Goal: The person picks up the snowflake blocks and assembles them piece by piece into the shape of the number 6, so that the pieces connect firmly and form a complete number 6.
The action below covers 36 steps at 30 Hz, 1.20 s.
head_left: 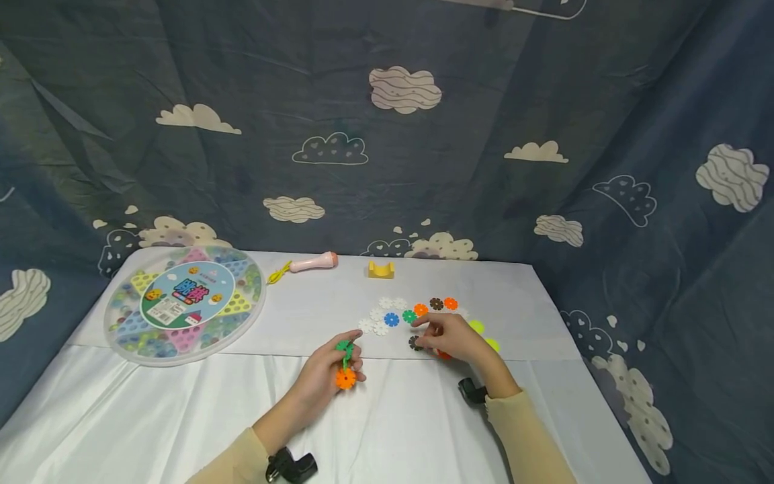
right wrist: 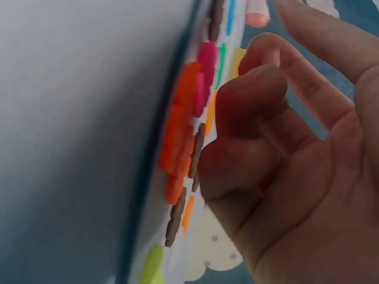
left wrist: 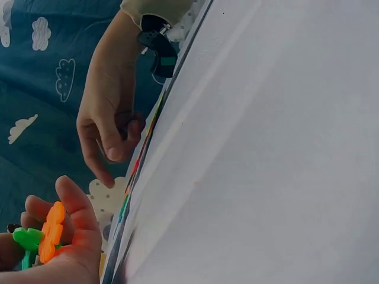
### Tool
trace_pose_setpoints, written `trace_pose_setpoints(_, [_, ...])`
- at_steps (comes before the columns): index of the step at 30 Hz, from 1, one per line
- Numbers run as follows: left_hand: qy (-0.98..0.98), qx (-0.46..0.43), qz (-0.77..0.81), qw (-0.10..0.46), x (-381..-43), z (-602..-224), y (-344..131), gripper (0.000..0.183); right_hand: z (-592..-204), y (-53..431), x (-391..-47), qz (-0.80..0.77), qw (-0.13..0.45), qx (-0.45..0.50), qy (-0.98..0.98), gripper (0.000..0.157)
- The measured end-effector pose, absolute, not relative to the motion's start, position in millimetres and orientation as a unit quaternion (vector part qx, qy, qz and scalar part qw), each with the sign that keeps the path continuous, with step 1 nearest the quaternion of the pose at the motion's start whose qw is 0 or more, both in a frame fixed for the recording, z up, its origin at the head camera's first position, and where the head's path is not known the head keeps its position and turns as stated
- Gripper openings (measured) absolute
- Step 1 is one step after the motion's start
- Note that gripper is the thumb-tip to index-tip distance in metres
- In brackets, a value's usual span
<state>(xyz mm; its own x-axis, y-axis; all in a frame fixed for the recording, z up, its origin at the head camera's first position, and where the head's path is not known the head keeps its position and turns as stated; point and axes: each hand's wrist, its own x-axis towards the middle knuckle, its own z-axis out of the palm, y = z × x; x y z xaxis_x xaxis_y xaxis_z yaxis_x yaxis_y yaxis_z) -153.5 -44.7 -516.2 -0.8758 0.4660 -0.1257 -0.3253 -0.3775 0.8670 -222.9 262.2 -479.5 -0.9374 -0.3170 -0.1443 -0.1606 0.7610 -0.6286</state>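
In the head view my left hand (head_left: pixel 326 368) holds a small joined piece of notched plastic discs. An orange disc (head_left: pixel 346 378) hangs below green discs (head_left: pixel 344 347). From the left wrist, the orange disc (left wrist: pixel 52 232) stands edge-on against the green one (left wrist: pixel 26 238), with a small dark bit (left wrist: pixel 12 227) beside the fingertips. My right hand (head_left: pixel 450 336) is over the loose discs with its fingers bent and nothing visible between them. Close by its thumb lies a dark brown disc (head_left: pixel 414 343). An orange-red disc (head_left: pixel 444 354) is partly hidden under that hand.
Beyond the hands lie white discs (head_left: pixel 379 314), a blue disc (head_left: pixel 392 319), a green disc (head_left: pixel 410 316) and a yellow-green disc (head_left: pixel 477 327). Farther back are a yellow block (head_left: pixel 381 270) and a pink handle (head_left: pixel 313 262). A round marble-game board (head_left: pixel 256 309) fills the table's left.
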Motion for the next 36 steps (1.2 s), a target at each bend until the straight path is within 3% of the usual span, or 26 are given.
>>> trace_pose_setpoints(13, [0.508,0.068,0.826,0.234,-153.9,-518.0,-42.9,0.057,-486.4,251.5,-218.7,-0.257,0.105,-0.110,0.954,0.019])
trace_pose_setpoints(17, [0.525,0.078,0.818,0.224,-153.3,-518.6,-42.2,0.059,-483.4,245.7,-215.8,-0.293,0.100,-0.112,0.944,0.018])
trace_pose_setpoints(21, [0.571,0.074,0.792,0.205,-151.9,-516.1,-41.2,0.050,-478.7,234.7,-210.2,-0.386,0.109,-0.122,0.908,0.014])
trace_pose_setpoints(27, [0.652,0.102,0.735,0.156,-148.1,-511.7,-39.3,0.038,-467.4,209.3,-195.0,-0.526,0.143,-0.129,0.829,0.022])
trace_pose_setpoints(36, [0.677,0.167,0.703,0.142,-145.6,-510.7,-41.0,0.040,-457.5,187.5,-178.7,-0.515,0.104,-0.180,0.832,0.015])
